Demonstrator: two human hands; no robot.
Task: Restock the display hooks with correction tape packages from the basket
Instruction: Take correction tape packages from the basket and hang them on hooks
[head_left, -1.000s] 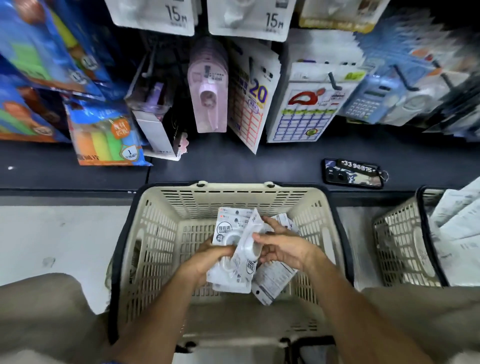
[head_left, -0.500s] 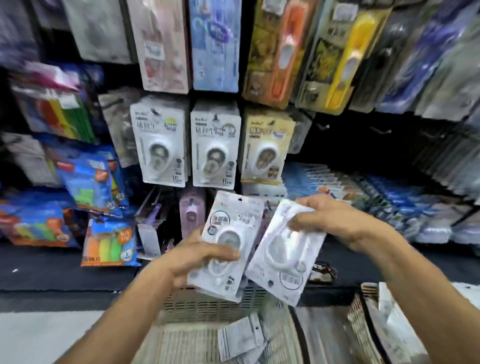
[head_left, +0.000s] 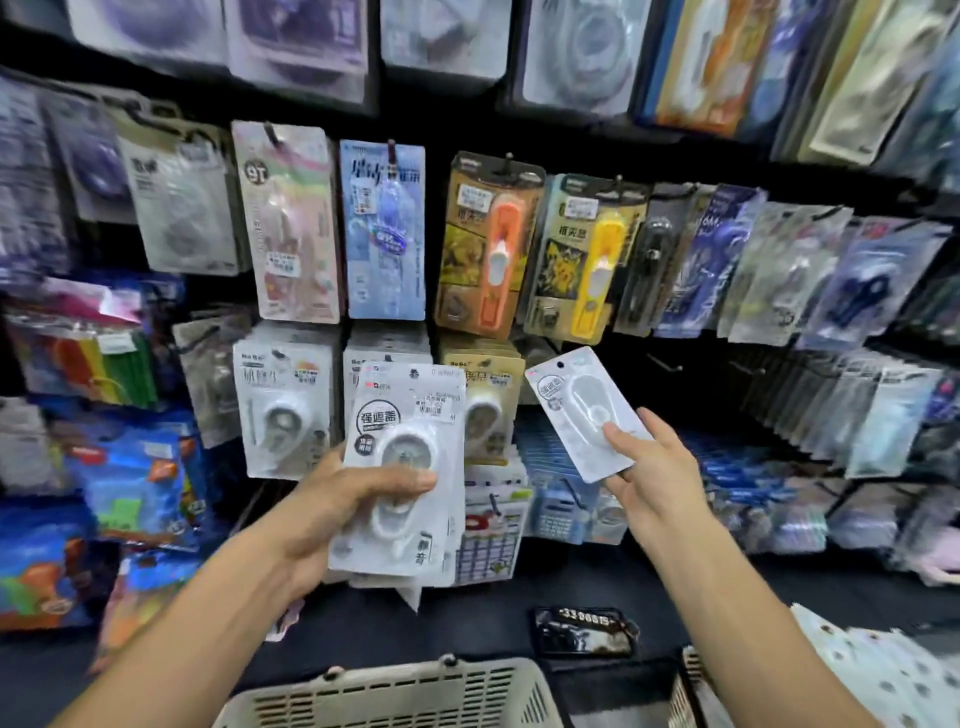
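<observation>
My left hand (head_left: 332, 512) gripped a light, stiff stack (head_left: 402, 467); right hand (head_left: 652, 467) pinched one slippery pack (head_left: 582, 410) by its lower edge.

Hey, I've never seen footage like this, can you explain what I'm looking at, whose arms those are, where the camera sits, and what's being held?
There is no machine here. The picture comes from a wide-angle camera worn on a person's head, looking forward and down, so the two bare arms reaching in from below are that person's own.

The left hand grips a small stack of white correction tape packages. The right hand pinches a single package by its lower end, held up near an empty display hook.

In front is a dark wall of hooks hung with stationery packs, blurred at the edges. At the bottom you can see the rim of a beige basket. Beyond it, on the dark shelf, lies a small black tag with numbers. Part of a second basket shows on the right.
</observation>
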